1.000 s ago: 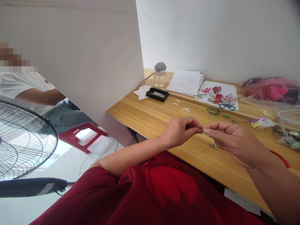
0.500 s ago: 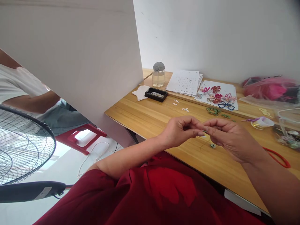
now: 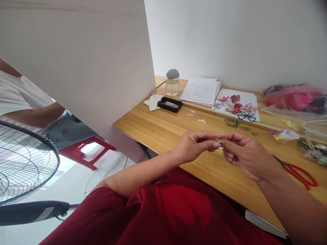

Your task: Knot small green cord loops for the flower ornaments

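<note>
My left hand (image 3: 195, 145) and my right hand (image 3: 245, 149) meet above the table's front part, fingertips touching. Pinched between them is a small white and dark piece (image 3: 221, 144), mostly covered by the fingers, so its exact kind is hidden. Under the right hand a bit of a small green piece (image 3: 233, 162) shows on the wood. Red-handled scissors or cutters (image 3: 298, 173) lie beside my right wrist, which hides part of them. Beyond the hands are small white curved cutouts (image 3: 201, 121) and several green looped pieces (image 3: 232, 122).
Behind stand a lidded bottle (image 3: 172, 83), a black tray (image 3: 170, 104) and stacked paper sheets (image 3: 200, 90). Red and pink flower shapes and a blue butterfly shape (image 3: 246, 116) lie on paper. A white spool (image 3: 287, 135) stands right. Left are a fan (image 3: 25, 163) and a seated person.
Both hands have shifted slightly, and the white part of the held piece shows more. My right wrist has moved a little left and down, uncovering more of the red-handled tool.
</note>
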Available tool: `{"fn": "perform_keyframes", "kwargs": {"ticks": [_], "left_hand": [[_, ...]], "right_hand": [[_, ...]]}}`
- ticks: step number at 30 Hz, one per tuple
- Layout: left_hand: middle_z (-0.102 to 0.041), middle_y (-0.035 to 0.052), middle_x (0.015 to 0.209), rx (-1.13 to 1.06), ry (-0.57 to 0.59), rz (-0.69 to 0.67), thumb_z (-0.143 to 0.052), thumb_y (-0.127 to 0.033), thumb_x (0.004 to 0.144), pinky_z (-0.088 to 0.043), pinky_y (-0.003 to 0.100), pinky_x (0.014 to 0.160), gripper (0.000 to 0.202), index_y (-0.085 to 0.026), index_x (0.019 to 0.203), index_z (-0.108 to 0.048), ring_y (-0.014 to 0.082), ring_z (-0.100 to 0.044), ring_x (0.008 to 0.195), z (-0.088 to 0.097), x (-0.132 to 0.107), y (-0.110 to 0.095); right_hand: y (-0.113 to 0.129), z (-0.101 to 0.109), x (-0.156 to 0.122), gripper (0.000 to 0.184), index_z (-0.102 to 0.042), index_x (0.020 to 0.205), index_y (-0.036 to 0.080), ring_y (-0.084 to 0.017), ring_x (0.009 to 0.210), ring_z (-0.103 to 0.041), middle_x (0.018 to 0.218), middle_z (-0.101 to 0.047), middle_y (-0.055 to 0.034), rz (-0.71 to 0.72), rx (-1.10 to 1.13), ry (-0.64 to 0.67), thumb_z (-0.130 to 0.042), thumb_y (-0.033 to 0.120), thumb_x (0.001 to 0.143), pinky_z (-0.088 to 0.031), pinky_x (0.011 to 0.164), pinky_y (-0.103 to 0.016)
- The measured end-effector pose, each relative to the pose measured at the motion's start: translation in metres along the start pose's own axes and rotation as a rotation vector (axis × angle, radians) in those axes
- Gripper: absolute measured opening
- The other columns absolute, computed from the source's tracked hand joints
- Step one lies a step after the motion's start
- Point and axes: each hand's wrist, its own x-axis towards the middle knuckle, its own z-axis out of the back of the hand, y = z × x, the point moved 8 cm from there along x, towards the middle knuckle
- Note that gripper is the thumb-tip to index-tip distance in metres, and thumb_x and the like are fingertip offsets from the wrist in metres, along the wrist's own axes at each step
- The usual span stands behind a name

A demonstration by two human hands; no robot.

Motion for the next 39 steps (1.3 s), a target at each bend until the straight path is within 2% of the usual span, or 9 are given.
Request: {"fn": "perform_keyframes", "kwargs": {"ticks": [3, 6, 9, 13, 20, 28, 34, 36, 39], "left_hand": [[-0.077, 0.0044, 0.082, -0.042, 0.014, 0.007, -0.09, -0.046, 0.08, -0.058, 0.029, 0.076, 0.044, -0.02, 0.115, -0.086, 0.0098, -0.062, 0.071, -0.001, 0.002, 0.004], [-0.075, 0.003, 0.08, -0.094, 0.032, 0.033, -0.092, -0.042, 0.08, -0.057, 0.028, 0.076, 0.039, -0.019, 0.111, -0.086, 0.0089, -0.062, 0.07, -0.002, 0.004, 0.008], [-0.077, 0.0039, 0.081, -0.125, 0.056, 0.07, -0.092, -0.041, 0.078, -0.057, 0.028, 0.076, 0.036, -0.017, 0.105, -0.087, 0.0096, -0.064, 0.071, -0.004, 0.006, 0.01], [-0.079, 0.0058, 0.083, -0.128, 0.076, 0.138, -0.095, -0.044, 0.074, -0.056, 0.028, 0.076, 0.04, -0.015, 0.1, -0.085, 0.0117, -0.067, 0.075, -0.005, 0.011, 0.014], [-0.072, 0.0008, 0.072, -0.143, -0.065, 0.225, -0.101, -0.054, 0.056, -0.053, 0.027, 0.071, 0.058, -0.011, 0.086, -0.076, 0.0083, -0.063, 0.066, 0.008, 0.024, 0.029], [-0.072, 0.0008, 0.072, -0.15, -0.118, 0.261, -0.104, -0.048, 0.054, -0.052, 0.026, 0.071, 0.058, -0.011, 0.086, -0.073, 0.0086, -0.064, 0.067, 0.02, 0.039, 0.041], [-0.073, 0.0019, 0.074, -0.222, -0.134, 0.287, -0.102, -0.05, 0.058, -0.052, 0.027, 0.072, 0.056, -0.01, 0.084, -0.071, 0.0087, -0.064, 0.067, 0.024, 0.048, 0.048], [-0.073, 0.002, 0.074, -0.234, -0.142, 0.306, -0.103, -0.048, 0.057, -0.051, 0.027, 0.072, 0.056, -0.011, 0.084, -0.071, 0.0089, -0.065, 0.068, 0.025, 0.05, 0.052], [-0.072, 0.0019, 0.074, -0.226, -0.152, 0.327, -0.104, -0.043, 0.055, -0.051, 0.027, 0.071, 0.054, -0.011, 0.084, -0.071, 0.0087, -0.063, 0.067, 0.027, 0.053, 0.056]], "right_hand": [[0.001, 0.002, 0.003, 0.051, -0.075, 0.075, 0.023, -0.01, 0.049, -0.044, 0.061, -0.06, 0.0012, 0.049, -0.049, -0.012, -0.095, 0.068, 0.063, -0.032, 0.046, -0.027], [-0.002, 0.006, 0.007, 0.051, -0.073, 0.075, 0.023, -0.012, 0.05, -0.048, 0.061, -0.062, 0.0007, 0.059, -0.071, -0.036, -0.095, 0.067, 0.062, -0.035, 0.048, -0.028], [-0.003, 0.007, 0.011, 0.048, -0.074, 0.075, 0.023, -0.013, 0.052, -0.05, 0.06, -0.063, 0.0006, 0.071, -0.086, -0.028, -0.096, 0.064, 0.063, -0.037, 0.051, -0.028], [-0.006, 0.008, 0.017, 0.051, -0.075, 0.074, 0.023, -0.013, 0.055, -0.053, 0.064, -0.066, -0.0006, 0.061, -0.092, -0.01, -0.093, 0.07, 0.064, -0.041, 0.053, -0.029], [-0.016, 0.015, 0.026, 0.051, -0.075, 0.077, 0.021, -0.01, 0.053, -0.049, 0.058, -0.061, 0.0017, 0.046, -0.093, -0.052, -0.092, 0.069, 0.069, -0.038, 0.053, -0.026], [-0.037, 0.029, 0.036, 0.034, -0.078, 0.086, 0.025, -0.011, 0.057, -0.053, 0.064, -0.063, 0.0023, 0.06, 0.027, -0.056, -0.093, 0.054, 0.077, -0.042, 0.054, -0.025], [-0.04, 0.033, 0.045, 0.027, -0.079, 0.088, 0.026, -0.012, 0.055, -0.05, 0.063, -0.06, 0.0022, 0.097, -0.046, -0.082, -0.089, 0.05, 0.082, -0.042, 0.051, -0.026], [-0.036, 0.033, 0.043, 0.022, -0.078, 0.087, 0.026, -0.014, 0.057, -0.053, 0.062, -0.06, 0.0021, 0.114, -0.09, -0.119, -0.087, 0.046, 0.083, -0.047, 0.054, -0.029], [-0.025, 0.034, 0.035, 0.014, -0.078, 0.089, 0.028, -0.018, 0.069, -0.065, 0.074, -0.071, -0.0015, 0.167, -0.22, -0.22, -0.083, 0.041, 0.087, -0.055, 0.068, -0.034]]}}
